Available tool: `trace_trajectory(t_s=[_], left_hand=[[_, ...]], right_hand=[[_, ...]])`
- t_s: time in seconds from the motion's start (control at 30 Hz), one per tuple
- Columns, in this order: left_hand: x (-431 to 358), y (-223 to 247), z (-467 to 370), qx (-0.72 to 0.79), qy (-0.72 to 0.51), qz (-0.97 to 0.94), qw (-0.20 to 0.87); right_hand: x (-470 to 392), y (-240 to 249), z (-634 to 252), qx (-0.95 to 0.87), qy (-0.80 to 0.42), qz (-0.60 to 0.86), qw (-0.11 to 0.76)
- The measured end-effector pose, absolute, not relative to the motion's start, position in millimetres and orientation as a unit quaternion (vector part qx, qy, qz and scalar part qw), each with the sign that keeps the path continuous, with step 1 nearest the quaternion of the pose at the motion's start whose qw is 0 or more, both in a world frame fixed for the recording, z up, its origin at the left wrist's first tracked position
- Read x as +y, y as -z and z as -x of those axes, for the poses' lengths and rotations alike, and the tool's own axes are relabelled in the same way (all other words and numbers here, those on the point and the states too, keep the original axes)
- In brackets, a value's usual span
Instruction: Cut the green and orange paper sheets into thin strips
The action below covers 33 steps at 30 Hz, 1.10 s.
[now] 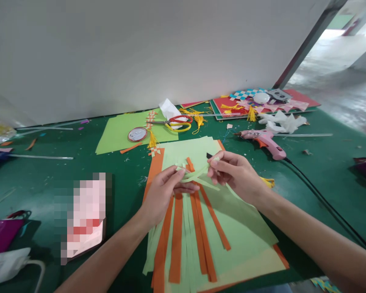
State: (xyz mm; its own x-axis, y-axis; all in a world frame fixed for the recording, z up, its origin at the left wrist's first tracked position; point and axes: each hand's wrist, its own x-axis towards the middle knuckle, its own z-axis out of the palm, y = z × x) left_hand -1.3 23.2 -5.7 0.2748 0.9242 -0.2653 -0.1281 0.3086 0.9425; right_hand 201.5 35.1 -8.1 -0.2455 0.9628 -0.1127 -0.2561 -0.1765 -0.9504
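Light green paper strips (197, 175) are pinched between my two hands, above a stack of pale green sheets (244, 232). My left hand (167, 187) grips their left end, thumb on top. My right hand (232, 171) pinches the other end between thumb and fingers, near a small black piece (209, 155). Beneath the hands, orange strips (176, 240) and narrow green strips fan toward me over the sheets. A small woven orange-and-white piece (154, 151) lies at the stack's upper left, beside a yellow tassel (152, 139).
Scissors (178, 123) and a round tin (137, 134) lie on a green sheet (112, 136) behind. A pink glue gun (264, 142) with a black cable is at right, near crumpled tissue (282, 121). A phone (87, 215) and a white charger (9, 266) sit at left.
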Motion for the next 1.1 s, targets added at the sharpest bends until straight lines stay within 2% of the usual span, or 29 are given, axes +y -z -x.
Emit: trace_trajectory(t_s=[0.23, 0.37, 0.6, 0.8, 0.93, 1.1], left_hand=[[23.1, 6.7, 1.1, 0.474, -0.424, -0.401, 0.659], [23.9, 7.0, 1.2, 0.475, -0.441, -0.403, 0.646], [24.6, 8.9, 2.1, 0.492, -0.434, -0.419, 0.627], [23.5, 9.8, 1.3, 0.488, -0.418, -0.445, 0.624], [22.5, 10.4, 0.7, 0.477, -0.408, -0.445, 0.639], [21.8, 9.8, 1.2, 0.472, -0.408, -0.449, 0.64]], right_hand=[[34.4, 8.7, -199.7, -0.509, -0.563, 0.462, 0.459], [33.3, 3.2, -199.2, -0.624, -0.439, 0.489, 0.423], [31.2, 1.3, -197.9, -0.759, -0.262, 0.407, 0.435], [33.1, 13.5, -198.1, -0.833, -0.128, 0.368, 0.393], [34.0, 20.2, -196.9, -0.844, -0.099, 0.338, 0.403], [31.3, 18.3, -195.3, -0.829, -0.133, 0.359, 0.407]])
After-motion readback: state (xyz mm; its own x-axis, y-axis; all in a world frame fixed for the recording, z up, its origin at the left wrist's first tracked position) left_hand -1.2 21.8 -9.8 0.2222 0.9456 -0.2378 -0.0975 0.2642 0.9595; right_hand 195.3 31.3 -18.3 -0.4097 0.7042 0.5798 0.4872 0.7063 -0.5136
